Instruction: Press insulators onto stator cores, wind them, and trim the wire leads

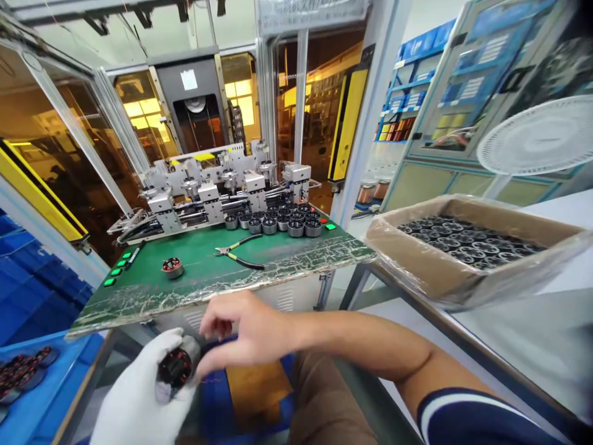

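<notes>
My left hand (139,395), in a white glove, grips a round black stator with red copper windings (175,368) below the front edge of the green worktop (194,278). My bare right hand (241,334) reaches across from the right, its fingertips pinching at the stator's right side. A thin wire seems to run from the part, too fine to follow.
On the green worktop lie a lone wound stator (172,267), cutting pliers (238,253) and a cluster of unwound stator cores (278,221) before a winding machine (217,185). A cardboard box of cores (467,247) sits right. A blue tray (28,377) holds wound stators at left.
</notes>
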`<state>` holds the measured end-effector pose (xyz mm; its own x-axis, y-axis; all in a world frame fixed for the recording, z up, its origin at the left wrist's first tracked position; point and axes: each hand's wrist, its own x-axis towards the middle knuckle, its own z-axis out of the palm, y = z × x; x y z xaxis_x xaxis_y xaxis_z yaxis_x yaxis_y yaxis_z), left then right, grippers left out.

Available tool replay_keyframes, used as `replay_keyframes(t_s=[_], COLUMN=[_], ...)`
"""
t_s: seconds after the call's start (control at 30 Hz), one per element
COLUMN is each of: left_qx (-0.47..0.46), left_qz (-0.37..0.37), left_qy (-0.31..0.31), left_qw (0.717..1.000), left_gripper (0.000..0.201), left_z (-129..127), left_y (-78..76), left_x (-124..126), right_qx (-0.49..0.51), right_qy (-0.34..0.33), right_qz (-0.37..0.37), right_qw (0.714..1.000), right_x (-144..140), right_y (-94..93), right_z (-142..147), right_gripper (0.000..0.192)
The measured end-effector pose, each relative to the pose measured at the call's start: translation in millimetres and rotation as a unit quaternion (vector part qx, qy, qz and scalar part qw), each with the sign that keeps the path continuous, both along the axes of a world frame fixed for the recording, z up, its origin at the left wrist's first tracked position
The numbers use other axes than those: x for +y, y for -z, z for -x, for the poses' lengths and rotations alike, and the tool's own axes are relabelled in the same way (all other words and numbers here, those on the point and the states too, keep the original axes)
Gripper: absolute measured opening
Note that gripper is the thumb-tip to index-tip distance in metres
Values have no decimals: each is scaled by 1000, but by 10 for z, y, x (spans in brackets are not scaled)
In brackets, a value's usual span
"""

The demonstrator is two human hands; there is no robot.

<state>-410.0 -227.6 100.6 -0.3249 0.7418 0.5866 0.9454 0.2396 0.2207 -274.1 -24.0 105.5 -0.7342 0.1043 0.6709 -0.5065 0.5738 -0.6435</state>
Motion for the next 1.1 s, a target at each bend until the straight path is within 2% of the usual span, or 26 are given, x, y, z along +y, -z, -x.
replay_keyframes(t_s=[0.07,0.17,0.23,0.33,0.4,0.57,0.63,0.7,0.8,0.87,0.9,0.97,1.1], left_qx=[68,73,26,-13,-52,-145,-178,-240,-303,-306,-304,-300,-307], left_qz=[-2,-1,0,9,16,-11,-53,-114,-185,-199,-198,-194,-190], left_qy=[43,84,108,127,151,193,185,147,37,-25,-40,-44,-39], left_qw=[997,994,994,992,987,970,965,953,934,931,931,933,932], left_gripper=[40,35,37,42,46,64,59,50,42,44,47,50,53], left_z=[-178,-335,-403,-477,-519,-628,-661,-671,-638,-601,-586,-565,-542], left_y=[87,171,221,305,371,513,524,500,447,442,452,490,567], left_x=[-38,-67,-99,-182,-249,-357,-356,-333,-268,-210,-181,-136,-141], right_qx=[-31,-53,-2,75,74,27,8,0,39,101,137,188,154], right_qy=[-51,-68,-77,-101,-117,-134,-114,-69,-23,-30,-34,-27,30], right_qz=[45,21,-68,-238,-293,-309,-314,-313,-240,-161,-124,-53,151], right_qw=[997,996,995,963,946,941,943,947,970,981,982,980,976], right_x=[-251,-343,-273,-139,-92,-46,13,71,21,-139,-240,-431,-581], right_y=[23,56,57,29,5,-32,-16,37,177,276,315,363,373], right_z=[-83,-209,-280,-349,-387,-498,-526,-527,-469,-395,-353,-279,-229], right_gripper=[32,12,11,19,23,27,26,24,14,29,32,24,20])
